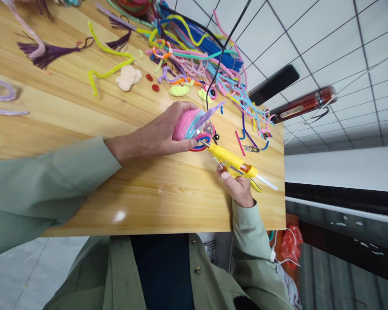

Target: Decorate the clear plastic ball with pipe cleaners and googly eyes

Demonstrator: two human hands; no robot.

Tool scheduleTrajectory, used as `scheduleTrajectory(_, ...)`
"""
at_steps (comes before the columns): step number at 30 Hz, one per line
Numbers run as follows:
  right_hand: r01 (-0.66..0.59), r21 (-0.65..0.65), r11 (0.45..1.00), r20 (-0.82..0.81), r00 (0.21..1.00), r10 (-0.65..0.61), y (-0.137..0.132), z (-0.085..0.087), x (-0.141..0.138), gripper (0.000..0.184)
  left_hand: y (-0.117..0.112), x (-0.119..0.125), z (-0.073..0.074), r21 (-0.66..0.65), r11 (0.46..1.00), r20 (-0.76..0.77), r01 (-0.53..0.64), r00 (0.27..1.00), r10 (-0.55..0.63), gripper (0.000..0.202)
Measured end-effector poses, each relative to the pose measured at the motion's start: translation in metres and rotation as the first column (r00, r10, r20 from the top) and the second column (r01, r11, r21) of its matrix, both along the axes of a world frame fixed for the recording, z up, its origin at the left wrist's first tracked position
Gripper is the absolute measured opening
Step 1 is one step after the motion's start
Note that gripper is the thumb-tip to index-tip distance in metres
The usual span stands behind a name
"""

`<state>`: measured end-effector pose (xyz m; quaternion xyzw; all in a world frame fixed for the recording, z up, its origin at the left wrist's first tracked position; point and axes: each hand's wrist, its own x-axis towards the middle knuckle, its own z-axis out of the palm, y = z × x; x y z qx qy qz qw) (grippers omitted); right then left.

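Observation:
My left hand (166,131) is wrapped round a clear container bound with pink and light blue pipe cleaners (188,125). A purple pipe-cleaner piece (210,114) sticks out from its side, and a red and blue loop shows near its lower end. In my right hand (237,185) is a yellow hot glue gun (231,159) with a clear glue stick (267,182) out of its back. The gun's metal nozzle is at the loop, close to my left thumb; whether it touches, I cannot tell. Beyond lie a pink strip (240,143) and small thread snips (252,149).
A heap of coloured pipe cleaners (200,56) covers the table's far side. Purple tassels (51,54), a yellow pipe cleaner (108,71) and small fuzzy shapes (179,90) lie about. A black phone (274,85) and a red flask (305,104) stand near the far right edge. A black cord (224,49) crosses the view.

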<state>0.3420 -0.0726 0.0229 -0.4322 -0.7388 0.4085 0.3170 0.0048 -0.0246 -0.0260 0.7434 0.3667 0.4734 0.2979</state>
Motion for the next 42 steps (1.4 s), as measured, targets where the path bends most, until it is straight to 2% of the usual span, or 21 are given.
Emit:
scheduleTrajectory(9,-0.016,0.06,0.998,0.014,1.0,0.015,0.0,0.001,-0.0013,0.022,-0.0004,-0.0003,-0.0003,0.031,0.999,0.005,0.01,1.0,-0.011,0.089)
scheduleTrajectory(21,-0.008,0.05,0.999,0.07,0.998,0.004,-0.0005,0.0034,-0.0027,0.032,-0.0008,0.001,0.0007,0.008,1.0,0.024,0.005,1.0,-0.005,0.092)
scheduleTrajectory(32,-0.018,0.057,0.998,0.072,0.997,0.014,-0.0011,0.0049,-0.0045,0.027,-0.0015,0.0001,0.0041,-0.017,1.0,0.004,0.006,1.0,-0.005,0.093)
scheduleTrajectory(37,-0.007,0.048,0.999,0.094,0.996,0.003,-0.0014,0.0057,-0.0048,0.033,-0.002,0.0002,0.005,-0.018,1.0,-0.005,0.0,1.0,0.0,0.091)
scheduleTrajectory(42,-0.042,0.08,0.996,0.063,0.997,0.037,0.0001,0.0036,-0.0037,0.022,-0.0028,0.0015,0.0054,-0.04,0.999,0.011,-0.013,1.0,0.014,0.092)
